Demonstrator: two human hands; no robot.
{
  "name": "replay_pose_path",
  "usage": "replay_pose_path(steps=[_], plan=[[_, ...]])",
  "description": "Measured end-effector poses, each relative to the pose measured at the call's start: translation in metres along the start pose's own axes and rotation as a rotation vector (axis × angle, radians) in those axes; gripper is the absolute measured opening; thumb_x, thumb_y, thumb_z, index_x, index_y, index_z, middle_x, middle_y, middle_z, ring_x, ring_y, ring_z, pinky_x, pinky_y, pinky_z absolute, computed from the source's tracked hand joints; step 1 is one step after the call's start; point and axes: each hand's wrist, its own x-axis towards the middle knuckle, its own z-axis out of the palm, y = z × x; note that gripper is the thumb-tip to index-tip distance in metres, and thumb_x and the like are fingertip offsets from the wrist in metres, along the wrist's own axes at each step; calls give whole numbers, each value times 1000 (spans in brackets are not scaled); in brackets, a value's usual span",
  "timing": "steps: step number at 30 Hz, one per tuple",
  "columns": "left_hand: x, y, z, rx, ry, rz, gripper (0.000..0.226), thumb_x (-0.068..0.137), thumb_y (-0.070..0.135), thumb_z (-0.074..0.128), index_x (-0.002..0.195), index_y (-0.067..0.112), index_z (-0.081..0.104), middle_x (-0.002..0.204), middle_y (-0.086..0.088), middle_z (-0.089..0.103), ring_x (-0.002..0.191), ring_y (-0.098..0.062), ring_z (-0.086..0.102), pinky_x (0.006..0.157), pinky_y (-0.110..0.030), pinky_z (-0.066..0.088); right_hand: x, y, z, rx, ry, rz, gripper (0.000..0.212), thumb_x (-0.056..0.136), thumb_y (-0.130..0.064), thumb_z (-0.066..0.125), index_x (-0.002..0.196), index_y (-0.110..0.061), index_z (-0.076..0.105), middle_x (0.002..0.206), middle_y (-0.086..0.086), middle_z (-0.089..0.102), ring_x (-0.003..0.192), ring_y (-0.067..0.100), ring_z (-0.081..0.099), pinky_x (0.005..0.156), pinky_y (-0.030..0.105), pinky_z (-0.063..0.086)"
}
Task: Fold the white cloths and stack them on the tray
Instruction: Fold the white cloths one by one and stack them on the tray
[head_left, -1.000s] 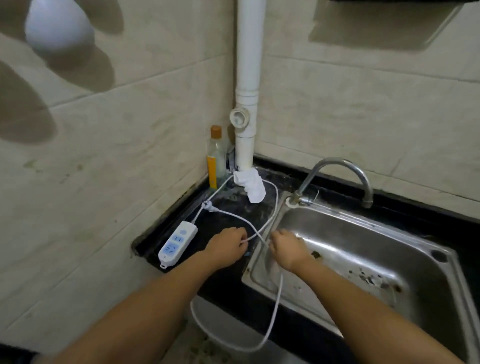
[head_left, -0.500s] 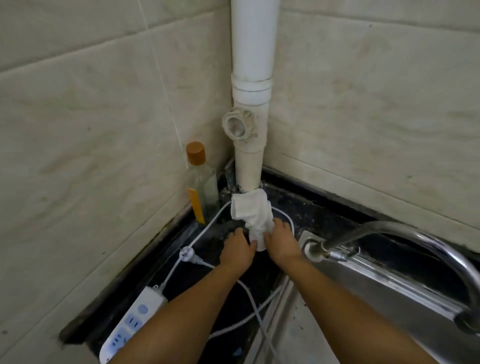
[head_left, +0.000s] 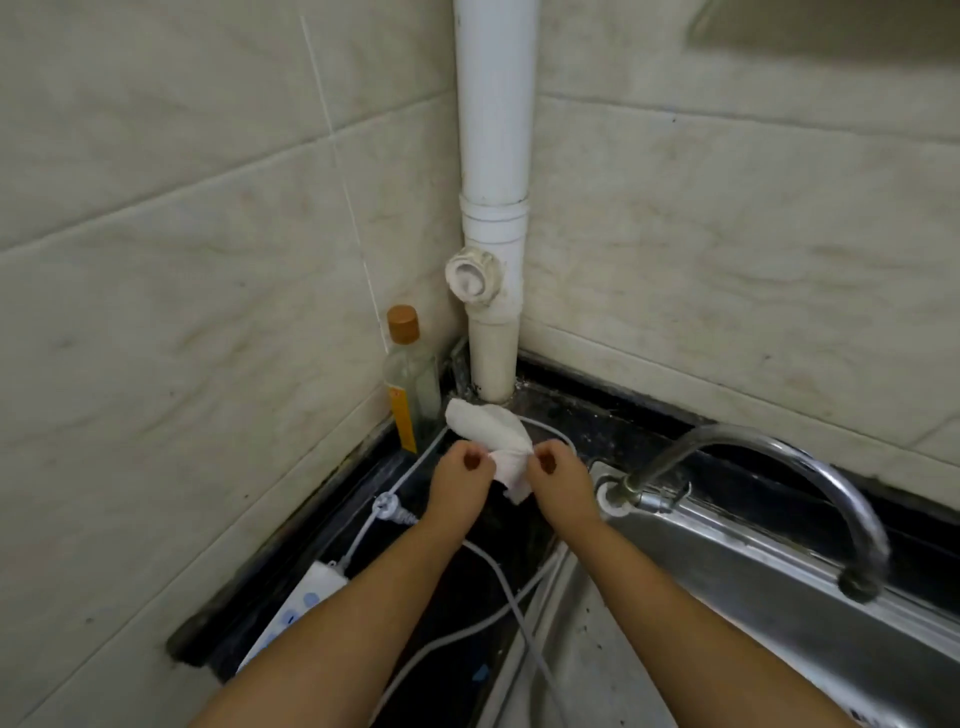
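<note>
A: Where's the white cloth (head_left: 491, 434) sitting?

B: Bunched at the foot of the white pipe (head_left: 493, 218), on the black table (head_left: 576, 426) in the corner. Both hands are pinching its near end — left hand (head_left: 457, 486) on the left edge, right hand (head_left: 558, 486) on the right edge.

A: Fingers?

B: Both sets are curling closed on the cloth, thumb against forefinger. The far end is lying slack toward the pipe, so the hands are lifting only the near part.

A: Why is she — why is the person gripping two edges like that?

B: My read: they're spreading it out to find corners before folding. A crumpled cloth is needing to be opened first.

A: Anything in the way?

B: A white cable (head_left: 498, 587) is running under the forearms and looping behind the cloth, just in front of the pipe. A bottle (head_left: 410, 379) is standing left of the pipe, against the wall — close enough that a sideways tug is risking a knock. A power strip (head_left: 296, 608) is lying further out from the pipe, toward the camera, partly under the left forearm.

A: Tray?

B: Not showing anywhere. No other cloths either. Right of the pipe, the faucet (head_left: 769, 467) is arching over the sink (head_left: 753, 597), and the sink's basin is getting cut off by the frame edge.

A: Cloth size, how many layers?

B: Can't tell — it's wadded, and the hands are covering its near edge.
</note>
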Motion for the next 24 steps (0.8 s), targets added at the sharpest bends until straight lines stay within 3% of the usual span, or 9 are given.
replay_pose_path(steps=[3,5,8,11,15,17,19,21,24], plan=[[-41,33,-22,-76,38,142,6,92,6,49,87,7,52,82,-4,54,78,-17,51,64,-22,41,-41,-30,-24,93,32,-94,8,91,-13,53,84,-11,55,75,0,56,68,12,51,56,18,38],[-75,52,-33,-166,32,193,8,91,5,51,85,11,53,80,-1,55,77,-16,53,66,-23,44,-74,-47,-43,137,76,-136,8,91,-11,53,83,-9,55,71,-4,51,63,8,46,56,19,37],[-133,73,-46,-315,-77,241,17,90,3,52,78,15,54,75,-5,56,71,-17,53,68,-29,46,-129,-62,-72,252,104,-129,9,90,-10,54,88,-3,59,68,0,52,62,12,47,57,25,38],[-197,83,-51,-383,-222,295,16,94,8,51,83,18,58,74,-3,58,67,-15,54,63,-26,45,-190,-67,-95,366,111,-82,10,91,-9,54,93,-4,63,74,2,58,66,13,52,56,19,42],[-275,87,-41,-330,-405,372,23,94,9,48,96,24,64,85,3,65,76,-7,61,66,-17,48,-271,-53,-122,449,113,16,13,91,-20,58,85,-11,64,74,2,64,68,14,57,59,24,44],[-307,87,-24,-248,-521,445,29,91,1,49,107,21,62,96,2,65,89,-9,63,76,-17,50,-306,-37,-141,454,151,74,17,91,-21,57,85,-8,65,72,6,65,67,14,58,60,25,45],[-339,87,1,-134,-614,549,34,89,4,55,118,22,58,109,1,63,102,-12,61,85,-20,50,-339,-17,-166,400,218,113,21,88,-20,56,92,-3,67,84,15,70,74,21,63,65,32,49],[-372,89,31,-63,-673,605,38,87,12,61,122,27,55,108,4,60,96,-6,58,78,-10,46,-372,5,-193,364,273,144,21,83,-17,55,93,-3,67,90,16,72,81,27,68,70,38,54],[-415,96,78,-55,-738,647,37,87,8,61,120,23,57,84,7,53,71,-3,49,63,-5,41,-426,33,-234,339,309,193,14,88,-16,55,87,-7,65,76,6,65,68,17,59,59,29,46]])
